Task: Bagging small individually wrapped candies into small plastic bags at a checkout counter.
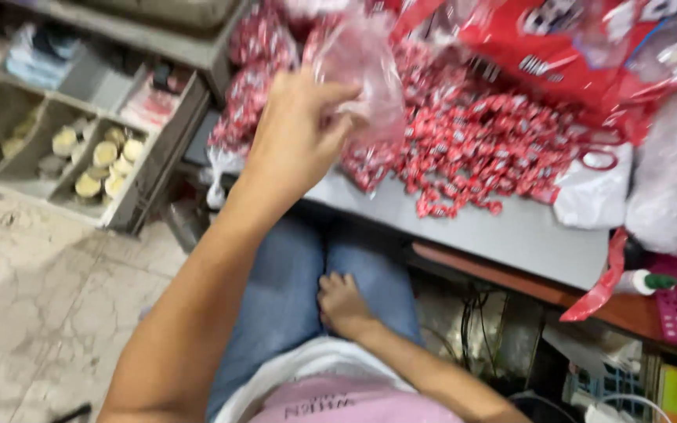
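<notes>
The left hand point(295, 129) pinches a thin clear bag point(362, 66) above the bench's point(503, 235) near edge, beside red candies point(472, 149). The bag looks light, limp and slippery, best gripped at its mouth. The right hand point(342, 301) rests loosely curled on the lap.

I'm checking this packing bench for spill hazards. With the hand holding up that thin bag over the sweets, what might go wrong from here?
1. The left hand pinches the thin clear plastic bag alone; the right hand rests on the lap, so the bag may slip.
2. The heap of small red-wrapped sweets reaches near the grey tabletop's front edge; a knock might send some onto the floor.
</notes>
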